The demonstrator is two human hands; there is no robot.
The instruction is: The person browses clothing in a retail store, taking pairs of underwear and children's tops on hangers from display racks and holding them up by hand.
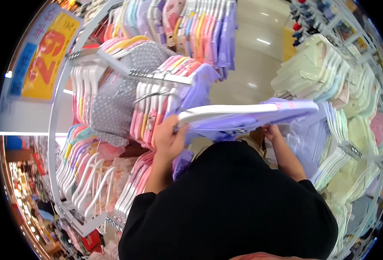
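White hanger: the white hanger (228,110) is lying crosswise in front of the person's chest, its long axis running from left to right, with the right end tipping slightly higher in the view.
Lavender garment: the lavender garment (297,108) is hanging on that hanger, covering its right end and drooping beneath the bar.
Left hand: the left hand (170,136) is closing around the hanger's left end, fingers and thumb bending over it in a firm-looking grip.
Right hand: the right hand (270,131) is reaching in under the hanger's right half, fingers curling near the cloth; whether they are pinching it, I cannot tell.
Nearer hand: the left is touching the hanger itself, while the right is sitting below the bar, nearer its far end.
Left rail: the left rail (183,79) is pointing toward the hanger's left half, carrying pink garments (147,125) just beyond the left hand.
Right side: pale green garments (315,65) are hanging past the hanger's right end.
Between: the floor (243,89) is showing beyond the hanger.
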